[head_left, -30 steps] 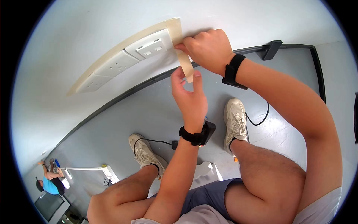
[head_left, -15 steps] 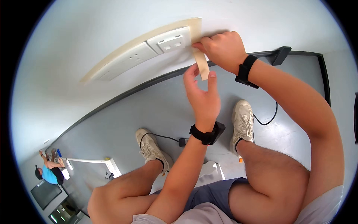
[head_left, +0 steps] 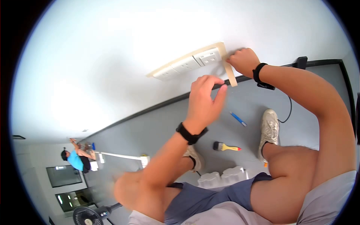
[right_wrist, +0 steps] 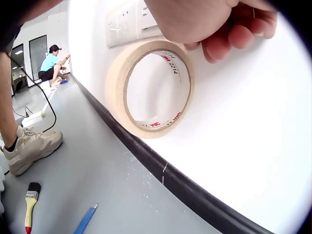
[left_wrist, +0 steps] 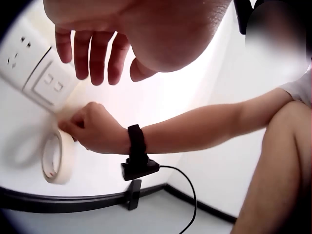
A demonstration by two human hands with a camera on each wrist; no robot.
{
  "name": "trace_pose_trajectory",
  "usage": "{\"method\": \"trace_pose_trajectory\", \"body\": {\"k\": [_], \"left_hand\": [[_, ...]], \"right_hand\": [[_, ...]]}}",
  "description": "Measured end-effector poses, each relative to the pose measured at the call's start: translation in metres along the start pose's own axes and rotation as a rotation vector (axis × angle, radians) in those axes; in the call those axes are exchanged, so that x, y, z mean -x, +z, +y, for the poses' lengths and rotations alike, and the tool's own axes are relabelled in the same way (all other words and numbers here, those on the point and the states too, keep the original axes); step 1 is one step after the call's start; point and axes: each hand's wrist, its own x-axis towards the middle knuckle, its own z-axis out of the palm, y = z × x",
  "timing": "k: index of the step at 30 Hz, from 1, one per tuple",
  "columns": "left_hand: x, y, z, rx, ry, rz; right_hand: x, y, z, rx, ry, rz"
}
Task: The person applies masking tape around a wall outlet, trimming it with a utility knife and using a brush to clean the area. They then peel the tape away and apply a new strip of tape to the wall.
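Observation:
A roll of masking tape [right_wrist: 114,87] hangs edge-on against the white wall below the end of a socket panel [head_left: 187,64]. Masking tape strips [head_left: 180,57] border the panel's top and near end. My right hand [head_left: 245,62] is at the wall beside that end, fingers curled, thumb and fingertips pinching the tape at the top of the roll. To the roll's left, my left hand [head_left: 204,99] is in the air, apart from the tape, its fingers loosely bent with nothing between them. The left wrist view shows these fingers [left_wrist: 97,58] spread above my right hand.
On the grey floor lie a paintbrush [head_left: 227,146] and a slim blue tool [head_left: 238,119]. A black skirting strip [head_left: 157,107] runs along the wall base. A white wavy-edged object [head_left: 221,178] is between my legs. Another person [head_left: 77,159] squats far left by the wall.
My left hand has left the tape roll and moved leftward. The right hand stays at the tape by the panel's end. The head view has shifted, bringing the paintbrush and blue tool into sight.

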Motion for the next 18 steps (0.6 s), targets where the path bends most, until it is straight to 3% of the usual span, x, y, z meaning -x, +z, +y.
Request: {"method": "trace_pose_trajectory", "body": {"k": [2,4,6,9,11,12,14,15,17,18], "left_hand": [[-0.006,-0.060,0.003,-0.227,0.280,-0.332],[-0.005,-0.125,0.009,-0.433,0.411,-0.565],[0.003,-0.190,0.011,-0.607,0.392,-0.699],[0.031,-0.266,-0.004,-0.700,0.292,-0.611],[0.065,-0.298,-0.027,-0.687,0.002,-0.360],[0.088,-0.310,-0.047,-0.688,0.004,-0.358],[0.129,-0.323,-0.087,-0.434,-0.511,-0.572],[0.137,-0.321,-0.092,-0.425,-0.507,-0.572],[0.150,-0.316,-0.105,0.013,-1.140,-1.173],[0.159,-0.315,-0.119,0.020,-1.139,-1.177]], "right_hand": [[0.001,-0.005,0.001,0.090,0.024,-0.119],[0.007,-0.018,0.005,0.107,-0.014,-0.166],[0.018,-0.026,0.009,0.056,0.007,-0.165],[0.040,-0.012,0.019,0.106,-0.095,-0.424],[0.063,0.014,0.028,0.093,-0.147,-0.636],[0.076,0.024,0.032,0.075,-0.179,-0.776],[0.098,0.046,0.037,0.091,-0.326,-1.100],[0.107,0.044,0.033,0.098,-0.348,-1.178],[0.128,0.034,0.019,0.105,-0.365,-1.267],[0.135,0.022,0.011,0.085,-0.331,-1.302]]}}
